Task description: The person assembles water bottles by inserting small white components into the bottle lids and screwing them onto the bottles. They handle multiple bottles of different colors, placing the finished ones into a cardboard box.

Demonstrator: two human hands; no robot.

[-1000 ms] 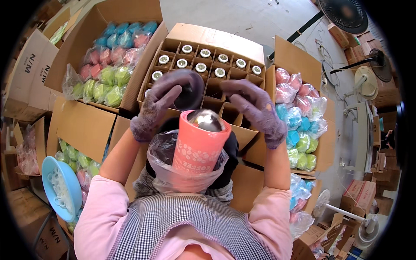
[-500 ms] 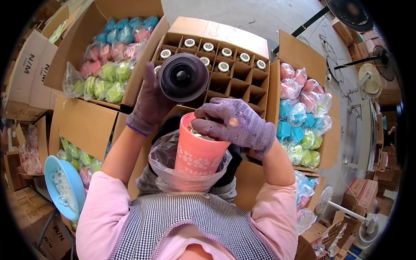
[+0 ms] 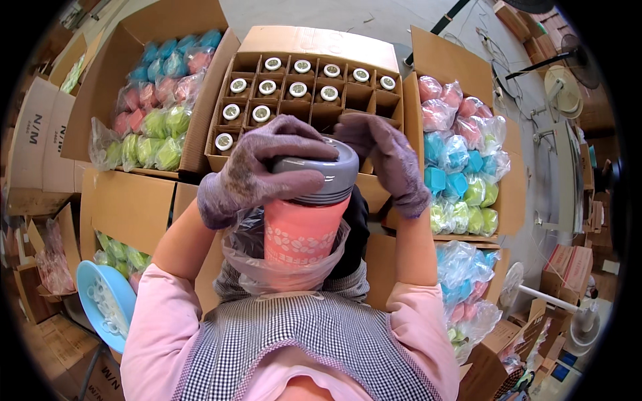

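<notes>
In front of my lap a pink tumbler [image 3: 301, 230] with a pale printed pattern stands upright in a clear plastic bag [image 3: 264, 277] pulled down around its lower part. A grey ribbed lid [image 3: 328, 170] sits on its top. My left hand [image 3: 271, 164], in a purple glove, is closed around the lid from the left, fingers across its top and front. My right hand [image 3: 391, 160], gloved alike, is held beside the lid's right edge with fingers stretched out. Whether its fingertips touch the lid I cannot tell.
Ahead stands a divided carton [image 3: 314, 43] with several white-capped jars [image 3: 297, 89] in its cells. Cartons of bagged blue, pink and green items flank it, one left [image 3: 221, 73] and one right [image 3: 455, 50]. A blue basin [image 3: 90, 281] of white rings is at the left.
The grey lid, held up in my left hand before, is now on the tumbler. My right hand has come out of the tumbler's mouth and moved to the lid's right side.
</notes>
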